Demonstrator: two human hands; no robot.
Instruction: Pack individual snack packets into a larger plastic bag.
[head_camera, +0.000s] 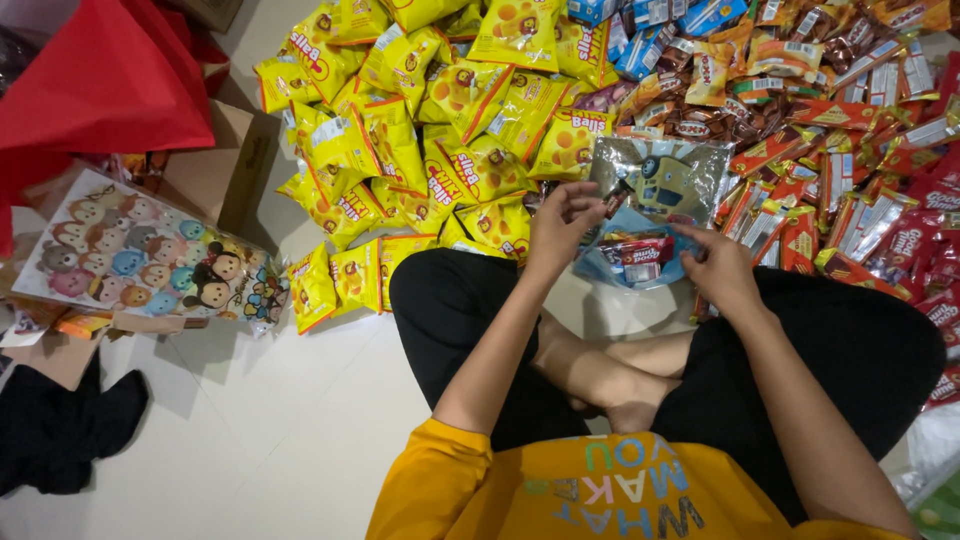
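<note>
— Clear printed bag (660, 185): location?
— Held open between both hands, above the crossed legs. Left hand (560, 225) pinches its near edge, fingers curled; right hand (722, 270) grips the lower right side, fingers closed on the plastic.
— Contents?
— Red snack packet (640, 255), just beside the right fingers.
— Surroundings?
— Yellow snack packets (400, 150) beyond the left hand; red packets (880, 220) beyond the right.
</note>
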